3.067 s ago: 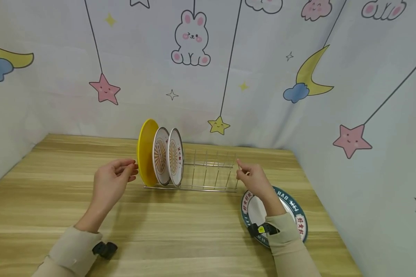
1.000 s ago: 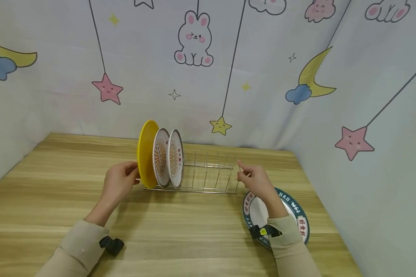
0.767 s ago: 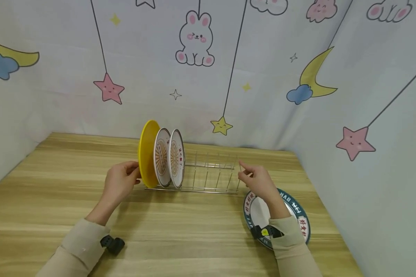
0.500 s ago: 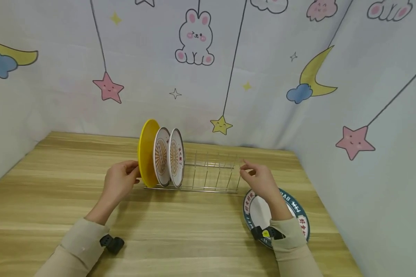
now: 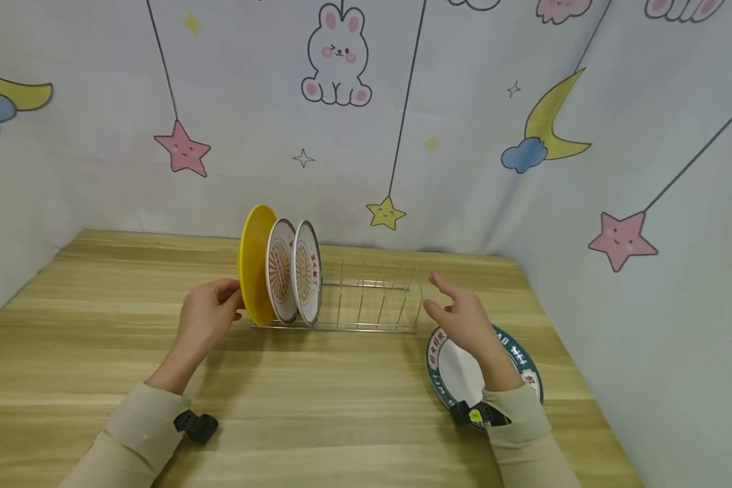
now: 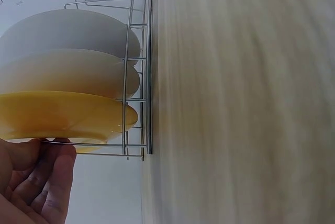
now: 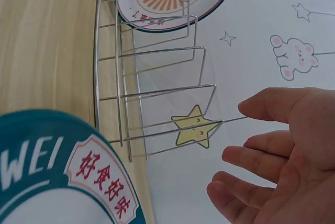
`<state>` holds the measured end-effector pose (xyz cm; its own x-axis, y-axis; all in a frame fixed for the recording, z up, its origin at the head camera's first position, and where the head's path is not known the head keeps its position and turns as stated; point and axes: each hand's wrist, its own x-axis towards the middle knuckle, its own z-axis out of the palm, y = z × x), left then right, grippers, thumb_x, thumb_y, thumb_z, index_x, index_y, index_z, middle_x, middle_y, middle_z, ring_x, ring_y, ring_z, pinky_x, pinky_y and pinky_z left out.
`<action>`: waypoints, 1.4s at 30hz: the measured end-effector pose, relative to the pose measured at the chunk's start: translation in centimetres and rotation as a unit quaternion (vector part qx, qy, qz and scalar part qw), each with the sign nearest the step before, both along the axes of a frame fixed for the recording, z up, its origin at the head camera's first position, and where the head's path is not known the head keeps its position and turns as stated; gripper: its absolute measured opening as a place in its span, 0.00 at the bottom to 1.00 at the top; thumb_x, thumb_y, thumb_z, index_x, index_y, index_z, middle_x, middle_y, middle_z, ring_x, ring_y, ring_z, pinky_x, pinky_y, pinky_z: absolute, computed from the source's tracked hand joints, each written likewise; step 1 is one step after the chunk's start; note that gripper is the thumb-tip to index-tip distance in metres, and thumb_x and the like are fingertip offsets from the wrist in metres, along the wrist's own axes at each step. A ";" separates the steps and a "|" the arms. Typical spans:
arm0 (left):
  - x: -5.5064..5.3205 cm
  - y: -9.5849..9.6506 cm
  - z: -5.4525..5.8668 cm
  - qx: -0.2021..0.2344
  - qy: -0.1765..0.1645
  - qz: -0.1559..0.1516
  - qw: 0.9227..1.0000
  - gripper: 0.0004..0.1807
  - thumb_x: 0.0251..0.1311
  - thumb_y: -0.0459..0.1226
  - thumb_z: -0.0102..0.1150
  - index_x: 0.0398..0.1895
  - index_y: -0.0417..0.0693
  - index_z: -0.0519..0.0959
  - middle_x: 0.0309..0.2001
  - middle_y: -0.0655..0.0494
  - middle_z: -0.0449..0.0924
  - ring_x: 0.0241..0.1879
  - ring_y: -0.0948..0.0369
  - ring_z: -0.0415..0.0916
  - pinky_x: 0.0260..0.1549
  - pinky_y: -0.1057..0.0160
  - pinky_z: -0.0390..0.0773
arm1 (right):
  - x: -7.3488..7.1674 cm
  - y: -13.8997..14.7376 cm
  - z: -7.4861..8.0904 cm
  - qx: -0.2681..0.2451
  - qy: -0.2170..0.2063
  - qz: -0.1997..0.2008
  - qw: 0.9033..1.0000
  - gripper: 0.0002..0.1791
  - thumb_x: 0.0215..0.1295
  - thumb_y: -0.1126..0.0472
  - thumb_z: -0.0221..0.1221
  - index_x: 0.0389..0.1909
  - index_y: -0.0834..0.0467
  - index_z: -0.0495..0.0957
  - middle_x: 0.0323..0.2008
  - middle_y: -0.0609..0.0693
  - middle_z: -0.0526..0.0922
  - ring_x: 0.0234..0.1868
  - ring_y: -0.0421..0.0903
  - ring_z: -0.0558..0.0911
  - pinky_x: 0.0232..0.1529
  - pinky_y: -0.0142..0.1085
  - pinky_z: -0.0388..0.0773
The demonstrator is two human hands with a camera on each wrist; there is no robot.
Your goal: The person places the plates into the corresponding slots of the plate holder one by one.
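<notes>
My left hand [image 5: 204, 318] pinches the end wire of a metal dish rack [image 6: 149, 77] at its left end. A yellow plate [image 5: 255, 271] stands upright in the rack right beside those fingers. Two white plates with orange sunburst prints, the nearer-left one [image 5: 278, 268] and the other [image 5: 306, 274], stand in the slots to its right. Just off the rack's right end is my right hand [image 5: 468, 322], its thumb and fingers spread and holding nothing. Under the right forearm lies a plate with a green lettered rim [image 5: 457, 373], partly hidden by the sleeve.
The wooden table [image 5: 317, 407] carries the rack near its back edge. Behind it hangs a pale curtain [image 5: 250, 135] printed with stars, moons and a rabbit, which also closes off the right side.
My right hand has let go of the rack's right end wire, spread its fingers and drawn slightly right. The left hand earlier closed in on the left end and has stayed there.
</notes>
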<state>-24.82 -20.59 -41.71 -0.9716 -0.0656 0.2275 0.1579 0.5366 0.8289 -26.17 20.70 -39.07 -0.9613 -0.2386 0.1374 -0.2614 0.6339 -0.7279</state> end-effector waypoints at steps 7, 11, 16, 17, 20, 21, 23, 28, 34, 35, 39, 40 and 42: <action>0.0 0.0 0.1 -0.001 0.001 0.000 1.000 0.17 0.74 0.35 0.50 0.53 0.29 0.79 0.45 0.35 0.83 0.38 0.47 0.84 0.30 0.67 0.84 | 1.3 1.0 -0.1 0.029 0.008 0.010 0.999 0.34 0.73 0.57 0.56 0.76 0.57 0.55 0.73 0.53 0.61 0.66 0.58 0.70 0.61 0.55 0.72; 0.0 0.0 0.0 0.001 -0.002 -0.001 1.000 0.17 0.74 0.35 0.49 0.53 0.28 0.79 0.44 0.35 0.83 0.39 0.46 0.84 0.30 0.66 0.84 | 2.2 1.6 -0.5 0.045 0.011 0.003 0.999 0.35 0.73 0.56 0.57 0.76 0.57 0.56 0.74 0.55 0.59 0.66 0.58 0.69 0.62 0.55 0.71; -0.2 0.0 0.0 0.000 0.002 -0.002 1.000 0.17 0.74 0.35 0.49 0.53 0.28 0.79 0.44 0.35 0.84 0.38 0.47 0.84 0.29 0.67 0.84 | 3.1 2.2 -1.4 0.067 0.019 0.001 0.998 0.38 0.71 0.56 0.59 0.76 0.59 0.54 0.75 0.58 0.56 0.74 0.57 0.57 0.65 0.56 0.66; -0.3 0.0 0.0 0.000 0.002 -0.001 1.000 0.17 0.74 0.35 0.49 0.53 0.28 0.79 0.44 0.35 0.84 0.38 0.47 0.84 0.29 0.67 0.84 | 3.3 2.3 -1.6 0.074 0.018 0.000 0.997 0.38 0.71 0.55 0.59 0.76 0.59 0.54 0.75 0.58 0.55 0.74 0.58 0.56 0.66 0.57 0.64; -0.2 0.0 0.1 -0.001 0.002 -0.002 1.000 0.17 0.74 0.35 0.50 0.52 0.28 0.79 0.43 0.35 0.84 0.38 0.46 0.84 0.29 0.67 0.84 | 4.0 2.6 -2.2 0.095 0.014 -0.003 0.995 0.41 0.71 0.52 0.59 0.77 0.59 0.52 0.76 0.59 0.53 0.74 0.61 0.54 0.66 0.60 0.61; -0.2 0.0 0.1 0.000 0.002 -0.002 1.000 0.17 0.74 0.35 0.50 0.52 0.28 0.79 0.43 0.35 0.84 0.38 0.46 0.84 0.29 0.67 0.84 | 4.3 2.7 -2.4 0.101 0.014 -0.003 0.995 0.42 0.70 0.51 0.60 0.77 0.58 0.51 0.76 0.59 0.52 0.74 0.61 0.53 0.67 0.61 0.59; -0.1 0.0 0.3 0.002 0.002 -0.004 1.000 0.17 0.74 0.35 0.50 0.52 0.28 0.79 0.43 0.35 0.84 0.38 0.46 0.84 0.29 0.67 0.84 | 4.6 2.8 -2.8 0.109 0.014 0.001 0.994 0.44 0.70 0.49 0.60 0.78 0.59 0.50 0.76 0.59 0.51 0.74 0.61 0.52 0.68 0.61 0.57; 0.2 0.1 0.4 0.004 -0.009 -0.009 1.000 0.18 0.74 0.36 0.49 0.54 0.27 0.77 0.45 0.34 0.83 0.39 0.45 0.84 0.31 0.65 0.85 | 5.4 3.1 -3.7 0.130 0.014 0.009 0.991 0.51 0.65 0.47 0.65 0.78 0.60 0.46 0.77 0.59 0.48 0.75 0.59 0.49 0.70 0.58 0.54; 0.3 -0.1 0.3 0.002 -0.022 -0.007 1.000 0.18 0.75 0.35 0.47 0.56 0.28 0.76 0.46 0.35 0.82 0.40 0.46 0.83 0.32 0.63 0.85 | 6.0 3.2 -4.7 0.121 0.020 0.019 0.992 0.57 0.61 0.45 0.68 0.79 0.59 0.41 0.77 0.58 0.43 0.76 0.60 0.46 0.69 0.59 0.53; 0.3 -0.2 0.3 0.003 -0.023 -0.007 1.000 0.18 0.75 0.35 0.47 0.56 0.28 0.76 0.46 0.35 0.82 0.40 0.46 0.83 0.32 0.63 0.85 | 6.0 3.2 -4.8 0.121 0.020 0.023 0.992 0.58 0.60 0.45 0.68 0.79 0.59 0.41 0.77 0.58 0.43 0.76 0.60 0.45 0.69 0.59 0.53; 0.2 -0.1 0.2 0.006 -0.020 -0.008 1.000 0.18 0.75 0.36 0.47 0.55 0.28 0.77 0.46 0.35 0.83 0.40 0.47 0.83 0.32 0.64 0.85 | 6.2 3.1 -5.3 0.123 0.009 0.034 0.992 0.61 0.58 0.41 0.69 0.79 0.56 0.38 0.77 0.59 0.43 0.76 0.59 0.43 0.70 0.58 0.52; 0.2 -0.1 0.2 0.006 -0.019 -0.008 1.000 0.18 0.75 0.36 0.48 0.55 0.28 0.77 0.46 0.35 0.83 0.39 0.47 0.83 0.32 0.65 0.85 | 6.2 3.1 -5.3 0.121 0.004 0.036 0.992 0.62 0.57 0.40 0.69 0.79 0.55 0.38 0.77 0.59 0.43 0.76 0.59 0.43 0.70 0.57 0.51; 0.2 -0.1 0.2 0.006 -0.017 -0.007 1.000 0.18 0.75 0.36 0.48 0.55 0.28 0.77 0.46 0.35 0.83 0.39 0.48 0.84 0.31 0.66 0.84 | 6.3 3.1 -5.5 0.113 -0.006 0.037 0.993 0.64 0.55 0.40 0.70 0.79 0.54 0.37 0.77 0.60 0.42 0.76 0.59 0.42 0.70 0.58 0.51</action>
<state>-24.63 -20.70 -41.49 -0.9795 -0.0540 0.1940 0.1375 0.5247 0.8401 -19.90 23.76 -44.53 -0.9413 -0.3320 0.0611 -0.3056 0.7609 -0.5724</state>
